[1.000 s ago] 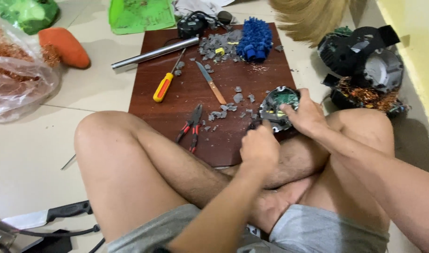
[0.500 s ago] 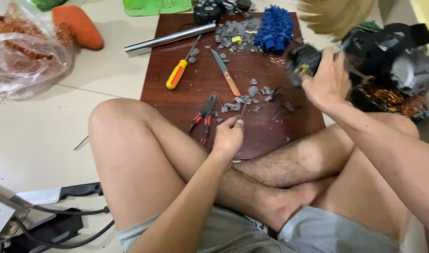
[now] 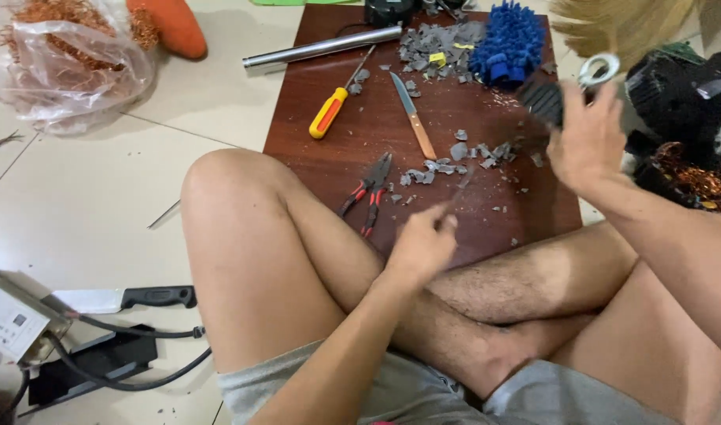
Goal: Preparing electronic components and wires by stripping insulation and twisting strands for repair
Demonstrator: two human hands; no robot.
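Closed around a dark ribbed motor part (image 3: pixel 543 97), the right hand (image 3: pixel 587 140) holds it raised above the right edge of the dark red-brown wooden board (image 3: pixel 486 228); a pale metal ring (image 3: pixel 599 69) shows just above the fingers, though whether it belongs to the held part cannot be told; the left hand (image 3: pixel 420 245) is curled shut on a thin blurred metal tool (image 3: pixel 459 184), its tip pointing up over the board near the scattered grey plastic fragments (image 3: pixel 462 153); the person sits cross-legged on the pale tiled floor (image 3: pixel 77 205), left knee (image 3: pixel 226 177) raised in front of the board's near edge. On the board, from near to far: red-handled pliers (image 3: pixel 368 194) just beside the knee; a knife with an orange-brown handle (image 3: pixel 414 116) lying along the middle; a screwdriver with a yellow and red handle (image 3: pixel 334 109) to its left; a grey metal tube (image 3: pixel 322 46) across the far left corner; a blue fuzzy cloth (image 3: pixel 511 41) at the far right, next to a larger heap of grey fragments. Off the board: a clear plastic bag of copper wire (image 3: pixel 69 59) at far left; a black motor housing (image 3: pixel 679 94) with copper windings at far right; a black-handled knife (image 3: pixel 124 298) and black cables (image 3: pixel 108 358) at lower left.
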